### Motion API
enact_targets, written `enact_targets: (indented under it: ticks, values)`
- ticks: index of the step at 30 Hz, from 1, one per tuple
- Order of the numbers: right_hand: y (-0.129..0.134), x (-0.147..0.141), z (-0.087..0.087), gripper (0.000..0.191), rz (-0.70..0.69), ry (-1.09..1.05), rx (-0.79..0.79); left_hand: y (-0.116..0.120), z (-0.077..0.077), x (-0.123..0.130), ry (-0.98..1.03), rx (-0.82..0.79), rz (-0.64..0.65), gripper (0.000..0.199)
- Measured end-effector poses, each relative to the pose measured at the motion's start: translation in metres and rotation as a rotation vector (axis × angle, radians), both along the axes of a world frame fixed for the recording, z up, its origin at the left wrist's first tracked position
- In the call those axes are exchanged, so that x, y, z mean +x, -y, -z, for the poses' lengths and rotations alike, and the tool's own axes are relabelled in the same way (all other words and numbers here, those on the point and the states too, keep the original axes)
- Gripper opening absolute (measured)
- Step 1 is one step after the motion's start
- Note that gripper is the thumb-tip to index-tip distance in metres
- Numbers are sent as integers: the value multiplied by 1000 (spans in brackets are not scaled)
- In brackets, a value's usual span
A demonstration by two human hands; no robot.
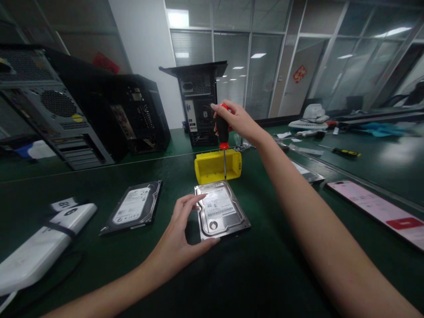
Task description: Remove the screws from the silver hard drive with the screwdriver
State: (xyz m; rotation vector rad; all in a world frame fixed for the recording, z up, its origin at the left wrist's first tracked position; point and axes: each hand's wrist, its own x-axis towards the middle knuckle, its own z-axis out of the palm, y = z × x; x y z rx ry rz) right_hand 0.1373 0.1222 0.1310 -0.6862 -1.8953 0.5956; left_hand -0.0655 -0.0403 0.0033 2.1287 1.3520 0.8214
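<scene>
A silver hard drive (220,207) with a white label lies flat on the dark green table. My left hand (185,234) rests at its left side, thumb at the near edge and fingers over the left edge, gripping it. Wrapped round the handle of a black and red screwdriver (224,132) is my right hand (233,117). The screwdriver stands upright, its tip at the far right corner of the drive. Just behind the drive is a yellow bin (202,170) with a few small bits inside. Another hard drive (134,205) lies to the left.
Computer cases stand at the back left (62,106) and back centre (198,101). A white power strip (49,247) lies at the left. On the right are a phone (377,207), a partly hidden drive (306,172) and a black and yellow screwdriver (346,153).
</scene>
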Motion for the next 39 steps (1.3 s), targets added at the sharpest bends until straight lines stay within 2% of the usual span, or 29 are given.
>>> enact_targets:
  ticks: [4, 9, 13, 15, 19, 24, 30, 39]
  values:
    - [0, 0, 0, 45, 7, 9, -8, 0, -1, 0, 2, 1, -4, 69]
    - [-6, 0, 1, 40, 79, -22, 57, 1, 0, 0, 4, -5, -3, 69]
    - [-4, -2, 0, 18, -48, -130, -57, 0, 1, 0, 5, -7, 1, 69]
    - [-2, -2, 0, 15, -77, -156, -94, 0, 1, 0, 8, -2, 1, 69]
    - [-1, -2, -1, 22, -52, -154, -122, 1, 0, 0, 13, -2, -6, 69]
    - [3, 0, -6, 25, -29, -96, -80, 1, -1, 0, 2, -16, -3, 69]
    - [10, -2, -9, 18, -94, -139, -121, 1, 2, -2, -10, 5, -7, 70]
    - [5, -4, -2, 26, -252, -151, -152, 1, 2, -1, 4, 1, -5, 69]
